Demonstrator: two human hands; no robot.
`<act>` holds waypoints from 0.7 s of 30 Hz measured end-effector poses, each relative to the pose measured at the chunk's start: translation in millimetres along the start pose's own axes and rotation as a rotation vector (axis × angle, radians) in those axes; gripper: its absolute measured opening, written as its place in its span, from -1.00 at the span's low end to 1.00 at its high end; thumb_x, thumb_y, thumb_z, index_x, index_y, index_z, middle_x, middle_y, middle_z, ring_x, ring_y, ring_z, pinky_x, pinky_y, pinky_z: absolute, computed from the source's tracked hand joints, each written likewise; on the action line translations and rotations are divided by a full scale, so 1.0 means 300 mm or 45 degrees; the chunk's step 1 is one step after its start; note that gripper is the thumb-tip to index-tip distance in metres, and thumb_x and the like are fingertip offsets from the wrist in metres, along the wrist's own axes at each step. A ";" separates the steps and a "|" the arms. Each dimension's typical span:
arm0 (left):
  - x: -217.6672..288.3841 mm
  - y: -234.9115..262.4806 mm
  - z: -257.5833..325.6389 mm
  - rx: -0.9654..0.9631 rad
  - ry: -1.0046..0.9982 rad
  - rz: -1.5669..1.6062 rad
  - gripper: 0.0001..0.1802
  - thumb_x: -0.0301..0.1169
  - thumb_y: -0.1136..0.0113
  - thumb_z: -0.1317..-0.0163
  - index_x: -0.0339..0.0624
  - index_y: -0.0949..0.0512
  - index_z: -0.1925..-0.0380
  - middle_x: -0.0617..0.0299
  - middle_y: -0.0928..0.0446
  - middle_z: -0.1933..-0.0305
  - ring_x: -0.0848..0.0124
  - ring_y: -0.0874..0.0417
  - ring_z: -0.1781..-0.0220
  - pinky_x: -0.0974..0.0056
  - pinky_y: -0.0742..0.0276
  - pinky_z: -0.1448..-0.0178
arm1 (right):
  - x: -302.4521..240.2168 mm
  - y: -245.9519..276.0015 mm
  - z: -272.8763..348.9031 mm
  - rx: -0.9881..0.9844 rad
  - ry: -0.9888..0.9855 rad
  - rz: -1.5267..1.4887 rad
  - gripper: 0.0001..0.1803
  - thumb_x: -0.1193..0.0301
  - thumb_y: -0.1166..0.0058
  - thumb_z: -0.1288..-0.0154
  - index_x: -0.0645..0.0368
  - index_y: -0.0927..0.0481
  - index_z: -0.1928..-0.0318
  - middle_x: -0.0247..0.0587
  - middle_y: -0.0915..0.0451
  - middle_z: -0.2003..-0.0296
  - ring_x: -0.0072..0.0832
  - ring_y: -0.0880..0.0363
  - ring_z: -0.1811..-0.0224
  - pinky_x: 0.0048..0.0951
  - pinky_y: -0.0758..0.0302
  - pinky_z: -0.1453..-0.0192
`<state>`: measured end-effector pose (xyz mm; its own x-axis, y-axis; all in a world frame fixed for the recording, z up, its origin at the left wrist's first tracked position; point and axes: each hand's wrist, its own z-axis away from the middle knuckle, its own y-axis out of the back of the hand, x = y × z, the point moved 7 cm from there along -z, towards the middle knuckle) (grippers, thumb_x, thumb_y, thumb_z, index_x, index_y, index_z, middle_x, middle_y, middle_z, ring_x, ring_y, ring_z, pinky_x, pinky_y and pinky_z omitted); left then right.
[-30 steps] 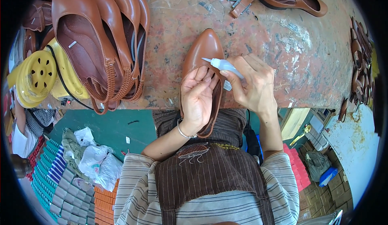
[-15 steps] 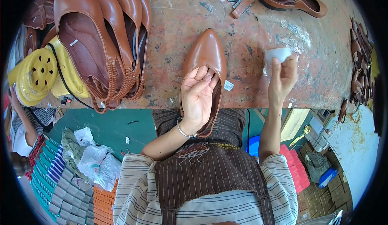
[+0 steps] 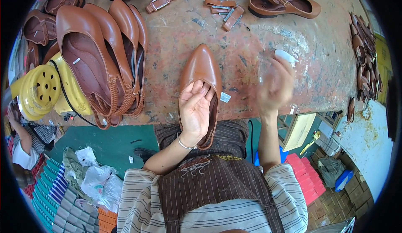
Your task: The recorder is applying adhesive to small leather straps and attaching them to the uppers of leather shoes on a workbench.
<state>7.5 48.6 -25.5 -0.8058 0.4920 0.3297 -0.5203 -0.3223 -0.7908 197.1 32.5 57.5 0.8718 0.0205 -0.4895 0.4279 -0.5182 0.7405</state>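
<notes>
**A:** Left hand (image 3: 196, 109) tucked palm-up inside the pointed brown shoe (image 3: 201, 86), fingers (image 3: 200, 91) spread flat against the lining, so more pinning and bracing than a pinch. Probably held like that to keep the upper steady and opened out. Shoe lying toe-away at the near edge of the worn, stained workbench (image 3: 251, 36), heel end hanging over the edge toward the brown apron (image 3: 217, 182).

**B:** Agreed on the left. Right hand (image 3: 274, 88) too blurred to call the grip for sure, but curled narrow around a small white thing (image 3: 285, 56), maybe a tube or rag, lifted off to the right of the shoe and well apart from it.

**A:** Tiny white scrap (image 3: 225, 97) just beside the shoe's right edge. Further out: about 3 matching brown slingback shoes (image 3: 104, 53) fanned at far left, leaning over a yellow plastic part (image 3: 46, 90), likely stacked there as a batch.

**B:** Loose brown straps (image 3: 226, 11) at far centre, 1 finished sandal (image 3: 284, 0) far right, more straps (image 3: 364, 57) along the right edge.
</notes>
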 end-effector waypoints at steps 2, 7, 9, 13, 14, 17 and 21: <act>0.000 0.001 0.001 0.009 -0.003 -0.006 -0.92 -0.64 0.02 -0.25 -0.23 -0.38 0.37 0.31 -0.37 0.29 0.38 -0.49 -0.02 0.13 -0.32 -0.37 | -0.052 -0.122 -0.102 -0.100 0.114 0.029 -0.52 0.76 0.01 0.06 0.18 -0.61 0.05 -0.01 -0.44 -0.13 -0.08 -0.38 -0.20 -0.17 -0.35 -0.26; -0.013 -0.003 -0.012 -0.076 -0.015 0.068 -0.93 -0.64 0.02 -0.25 -0.24 -0.39 0.36 0.29 -0.38 0.26 0.35 -0.49 -0.06 0.11 -0.32 -0.38 | 0.006 -0.300 -0.234 -0.189 0.249 0.218 -0.55 0.69 -0.03 0.04 0.10 -0.63 0.08 -0.09 -0.46 -0.10 -0.10 -0.41 -0.13 -0.15 -0.37 -0.17; -0.012 -0.002 -0.019 -0.144 -0.034 0.131 -0.94 -0.64 0.03 -0.25 -0.26 -0.40 0.33 0.27 -0.40 0.24 0.34 -0.49 -0.08 0.11 -0.32 -0.38 | 0.010 -0.291 -0.223 -0.206 0.244 0.209 -0.56 0.66 -0.07 0.04 0.08 -0.63 0.08 -0.10 -0.46 -0.08 -0.11 -0.42 -0.11 -0.16 -0.37 -0.15; -0.004 0.003 -0.008 -0.126 -0.031 0.156 -0.89 -0.63 0.05 -0.26 -0.35 -0.40 0.22 0.20 -0.45 0.16 0.30 -0.49 -0.10 0.11 -0.31 -0.39 | -0.016 -0.256 -0.190 -0.274 0.209 0.185 -0.61 0.58 -0.14 -0.03 -0.01 -0.63 0.08 -0.16 -0.48 0.00 -0.16 -0.44 -0.03 -0.22 -0.39 -0.07; -0.002 0.001 -0.007 -0.158 -0.034 0.173 -0.88 -0.62 0.05 -0.27 -0.37 -0.40 0.20 0.18 -0.46 0.15 0.29 -0.49 -0.10 0.11 -0.30 -0.39 | -0.013 -0.254 -0.187 -0.335 0.167 0.151 -0.62 0.56 -0.15 -0.05 -0.02 -0.63 0.07 -0.18 -0.48 0.03 -0.17 -0.44 -0.02 -0.23 -0.40 -0.06; 0.005 -0.004 -0.007 -0.158 -0.032 0.162 -0.86 -0.61 0.05 -0.27 -0.38 -0.41 0.18 0.18 -0.47 0.14 0.29 -0.49 -0.11 0.11 -0.31 -0.39 | 0.000 -0.248 -0.189 -0.444 0.121 0.161 -0.65 0.52 -0.16 -0.10 -0.03 -0.63 0.06 -0.20 -0.48 0.07 -0.22 -0.45 0.00 -0.25 -0.40 -0.03; 0.000 0.001 -0.005 -0.069 -0.011 0.118 -0.85 -0.61 0.05 -0.28 -0.39 -0.41 0.16 0.18 -0.47 0.14 0.30 -0.50 -0.11 0.12 -0.31 -0.38 | 0.030 -0.275 -0.210 -0.433 0.098 0.168 -0.67 0.50 -0.18 -0.12 -0.02 -0.63 0.06 -0.19 -0.48 0.11 -0.26 -0.48 0.09 -0.26 -0.44 0.08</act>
<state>7.7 49.8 -26.7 -0.8524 0.4549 0.2579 -0.4274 -0.3217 -0.8449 184.7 129.2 21.1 0.9345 0.0431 -0.3534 0.3544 -0.2076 0.9118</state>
